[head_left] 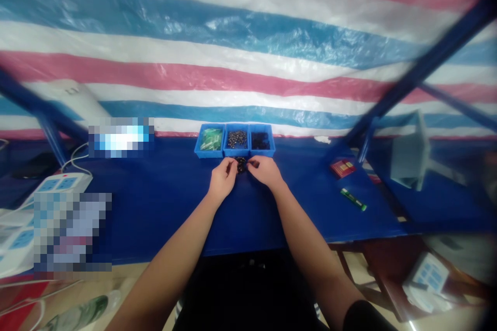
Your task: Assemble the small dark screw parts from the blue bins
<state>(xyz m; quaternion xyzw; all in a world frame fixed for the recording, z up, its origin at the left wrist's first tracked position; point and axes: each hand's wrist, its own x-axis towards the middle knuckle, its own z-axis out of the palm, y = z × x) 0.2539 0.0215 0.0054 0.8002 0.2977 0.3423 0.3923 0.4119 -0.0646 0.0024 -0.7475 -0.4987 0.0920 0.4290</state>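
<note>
My left hand [222,177] and my right hand [265,171] meet over the blue table [163,201], just in front of three blue bins. Both pinch a small dark round part [241,165] between their fingertips. The left bin [210,141] holds green pieces, the middle bin [236,140] small dark metallic pieces, the right bin [261,140] black pieces. What exactly the dark part is I cannot make out.
A white power strip [58,184] with cables lies at the left. A red box [342,167] and a green lighter-like stick [353,199] lie at the right. Blue metal frame struts [407,83] cross at the right, before a striped tarp [233,46]. A wooden stool [392,269] stands below right.
</note>
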